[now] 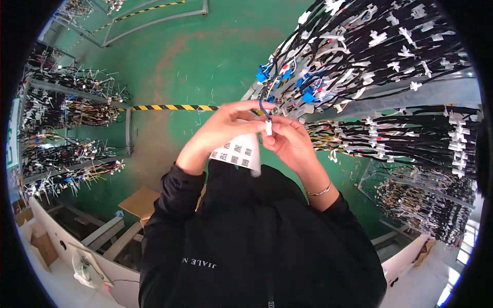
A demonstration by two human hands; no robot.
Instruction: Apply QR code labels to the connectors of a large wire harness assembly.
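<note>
In front of my chest, my left hand (226, 123) is closed, its thumb and fingers pinching a thin dark-blue cable (263, 107) that comes down from the hanging bundle. A small white piece (269, 128), a connector or a folded label, sits on the cable between both hands. Thumb and fingertips of my right hand (291, 141) close on that white piece from the other side. Below my left palm hangs a white sheet of printed labels (236, 154); the fingers hide how it is held.
Black cable harnesses (380, 46) with white tags and blue connectors (308, 96) hang over a metal rail (400, 100) at the right. More harness racks (77, 110) stand at the left. A yellow-black striped line (174, 108) crosses the green floor; a cardboard box (139, 203) lies near my left arm.
</note>
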